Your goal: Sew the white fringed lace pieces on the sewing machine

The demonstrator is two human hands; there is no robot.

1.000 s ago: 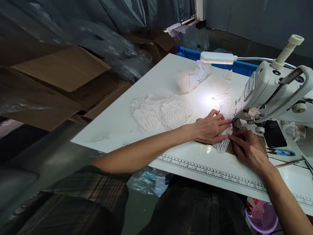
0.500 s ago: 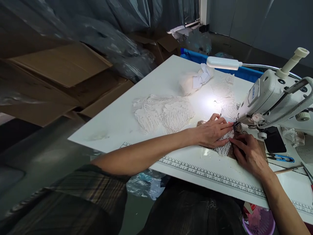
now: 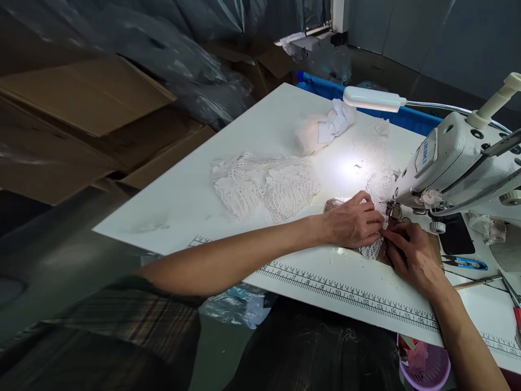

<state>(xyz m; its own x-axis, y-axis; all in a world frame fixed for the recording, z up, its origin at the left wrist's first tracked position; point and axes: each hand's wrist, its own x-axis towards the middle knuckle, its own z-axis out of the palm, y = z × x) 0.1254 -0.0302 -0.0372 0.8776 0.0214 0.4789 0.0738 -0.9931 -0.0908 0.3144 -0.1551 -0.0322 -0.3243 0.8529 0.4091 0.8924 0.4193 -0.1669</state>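
Observation:
White lace fabric (image 3: 371,250) lies under the needle area of a white sewing machine (image 3: 433,157). My left hand (image 3: 354,221) rests on the lace, its fingers bent and drawn together at the cloth just left of the presser foot (image 3: 391,210). Close in front of the foot, my right hand (image 3: 413,255) pinches the lace edge between thumb and forefinger. The two hands' fingertips nearly meet there. More of the lace spreads behind the left hand, toward the lamp's bright spot. The fingers hide part of the cloth.
White lace pieces (image 3: 266,184) and a bundle with white paper (image 3: 325,130) lie on the white table (image 3: 183,203). A lamp (image 3: 373,99) hangs above. Right of my hands are a black phone (image 3: 456,234), blue thread snips (image 3: 468,263) and tweezers (image 3: 508,289). Cardboard boxes (image 3: 89,92) stand left.
My left hand's fingers, stretched flat toward the presser foot before, are now bent and pulled back on the lace. My right hand stays nearly in place. The view has shifted slightly.

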